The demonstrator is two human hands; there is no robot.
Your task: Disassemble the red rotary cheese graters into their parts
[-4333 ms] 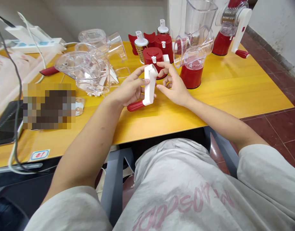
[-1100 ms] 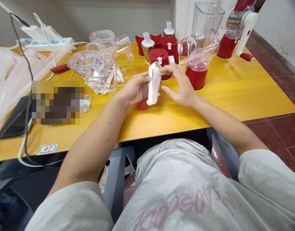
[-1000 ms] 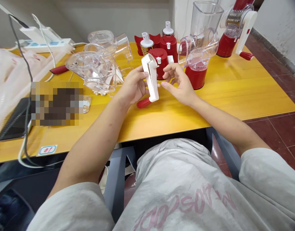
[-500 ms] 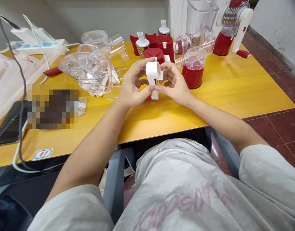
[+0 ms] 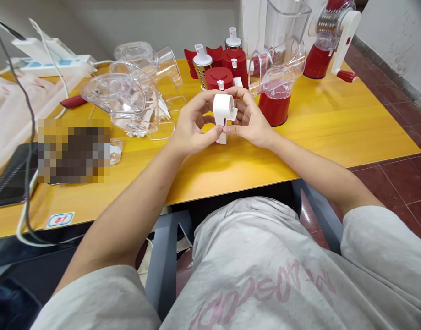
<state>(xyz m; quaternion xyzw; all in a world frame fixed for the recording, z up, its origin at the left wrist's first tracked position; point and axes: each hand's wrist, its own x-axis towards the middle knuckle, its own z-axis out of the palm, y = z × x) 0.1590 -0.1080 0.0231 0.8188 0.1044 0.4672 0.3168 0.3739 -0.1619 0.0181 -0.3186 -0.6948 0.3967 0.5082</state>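
Note:
A white crank handle (image 5: 223,112) is held upright between both hands above the yellow table (image 5: 320,133), its round hub end facing me. My left hand (image 5: 191,126) grips it from the left, thumb and fingers curled round it. My right hand (image 5: 249,121) pinches it from the right, fingertips on the hub and lower arm. The handle's red knob is hidden behind my hands.
Behind my hands stand red bases (image 5: 219,78), steel grater drums (image 5: 199,62) and a red base with a clear hopper (image 5: 277,68). An assembled grater (image 5: 329,41) is at the far right. Clear hoppers (image 5: 124,96) lie left; cables and a power strip (image 5: 41,55) farther left.
My left hand turned the crank handle from side-on to end-on, hiding its red knob, and my right hand, open a second ago, has closed on it. Little has moved since half a second ago.

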